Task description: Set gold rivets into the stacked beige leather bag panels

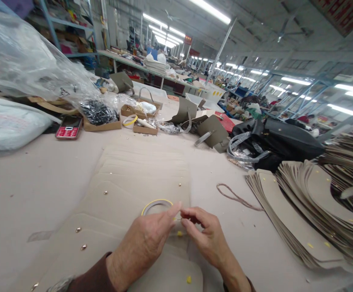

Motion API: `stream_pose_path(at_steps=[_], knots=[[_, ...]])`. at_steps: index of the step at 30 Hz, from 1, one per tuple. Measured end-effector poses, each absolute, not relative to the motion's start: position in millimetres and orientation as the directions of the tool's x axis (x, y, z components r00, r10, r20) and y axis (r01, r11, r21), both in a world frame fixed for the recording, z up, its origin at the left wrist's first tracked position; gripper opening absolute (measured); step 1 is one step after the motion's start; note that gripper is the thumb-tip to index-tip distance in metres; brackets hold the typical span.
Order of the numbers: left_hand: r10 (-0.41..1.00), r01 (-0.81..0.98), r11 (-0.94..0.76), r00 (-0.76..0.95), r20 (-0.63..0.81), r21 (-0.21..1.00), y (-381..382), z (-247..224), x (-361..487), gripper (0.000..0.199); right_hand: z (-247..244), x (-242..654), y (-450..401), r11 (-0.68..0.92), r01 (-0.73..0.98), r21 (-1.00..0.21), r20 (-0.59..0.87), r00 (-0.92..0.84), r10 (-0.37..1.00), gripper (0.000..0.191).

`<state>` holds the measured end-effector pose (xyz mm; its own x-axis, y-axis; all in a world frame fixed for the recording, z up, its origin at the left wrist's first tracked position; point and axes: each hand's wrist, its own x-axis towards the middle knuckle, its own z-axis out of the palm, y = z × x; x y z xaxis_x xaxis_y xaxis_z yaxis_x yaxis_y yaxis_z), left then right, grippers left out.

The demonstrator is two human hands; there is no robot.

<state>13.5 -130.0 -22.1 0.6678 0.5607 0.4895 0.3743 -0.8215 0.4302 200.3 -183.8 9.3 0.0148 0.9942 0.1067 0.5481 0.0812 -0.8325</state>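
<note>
Over a row of overlapping beige panels (140, 172), my two hands meet fingertip to fingertip. My left hand (148, 233) is closed at a ring-shaped roll of tape (156, 201) with a yellow edge; its fingers hide the near part of the roll. Thumb and forefinger of my right hand (205, 233) pinch together beside the left fingertips, at something too small to make out. Gold-coloured metal studs (84, 246) show on the panels. Small yellow tabs (189, 279) sit near the right edges of the nearest panels.
Stacks of curved beige pieces (298, 211) lie at the right, near a loop of brown cord (237, 198). A black bag (279, 140) and olive pieces (211, 132) stand behind. Farther left are a red-keyed phone (69, 127), a small cardboard box (101, 121) and plastic wrapping (30, 61).
</note>
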Motion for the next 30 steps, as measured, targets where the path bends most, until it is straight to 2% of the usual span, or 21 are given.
stream_pose_path(at_steps=[3,6,8,12,14,16,17,19,21,22,24,27,30], knots=[[0.554,0.387,-0.831,0.645,0.526,0.4,-131.1,-27.0,15.7,0.04,9.2,194.2,-182.2,0.268,0.566,-0.78,0.265,-0.089,0.96,0.016],[0.54,0.386,-0.841,0.645,0.54,0.379,-132.7,-28.1,17.7,0.036,4.9,191.4,-179.8,0.367,0.617,-0.697,0.351,-0.153,0.924,0.018],[0.546,0.378,-0.835,0.655,0.522,0.4,-133.5,-26.5,18.5,0.034,0.0,190.6,-178.4,0.394,0.656,-0.643,0.383,-0.17,0.908,0.02],[0.62,0.377,-0.756,0.677,0.397,0.536,-133.6,-21.2,18.9,0.018,-9.8,188.4,-178.2,0.404,0.736,-0.544,0.471,-0.131,0.872,0.019],[0.649,0.394,-0.723,0.671,0.36,0.568,-132.7,-18.9,19.0,0.018,-12.1,186.2,-179.3,0.382,0.757,-0.53,0.485,-0.099,0.869,0.019],[0.649,0.412,-0.735,0.659,0.381,0.539,-131.9,-16.9,19.6,0.021,-12.4,183.2,-180.0,0.31,0.744,-0.591,0.434,-0.03,0.901,0.018],[0.638,0.418,-0.752,0.655,0.405,0.509,-131.6,-16.0,20.1,0.023,-11.9,181.8,-179.9,0.24,0.709,-0.663,0.368,0.03,0.929,0.016],[0.602,0.41,-0.792,0.65,0.465,0.452,-132.0,-14.3,21.7,0.025,-10.7,180.8,-177.7,0.027,0.538,-0.843,0.143,0.175,0.974,0.013],[0.564,0.377,-0.821,0.651,0.509,0.429,-133.3,-13.5,23.5,0.025,-10.0,184.4,-173.0,-0.19,0.291,-0.938,-0.109,0.275,0.955,0.016],[0.556,0.369,-0.827,0.652,0.515,0.425,-134.1,-13.6,24.3,0.024,-10.0,188.3,-170.2,-0.26,0.192,-0.946,-0.197,0.294,0.935,0.019],[0.567,0.41,-0.821,0.665,0.485,0.398,-134.8,-14.9,25.8,0.021,-10.9,199.0,-164.7,-0.327,0.1,-0.94,-0.284,0.305,0.909,0.026],[0.632,0.561,-0.774,0.708,0.315,0.293,-132.9,-18.6,27.7,0.015,-14.5,214.9,-159.4,-0.365,0.107,-0.925,-0.324,0.278,0.904,0.034],[0.652,0.618,-0.754,0.745,0.139,0.223,-129.5,-20.7,29.6,0.011,-19.7,221.1,-157.2,-0.372,0.173,-0.912,-0.321,0.264,0.91,0.035]])
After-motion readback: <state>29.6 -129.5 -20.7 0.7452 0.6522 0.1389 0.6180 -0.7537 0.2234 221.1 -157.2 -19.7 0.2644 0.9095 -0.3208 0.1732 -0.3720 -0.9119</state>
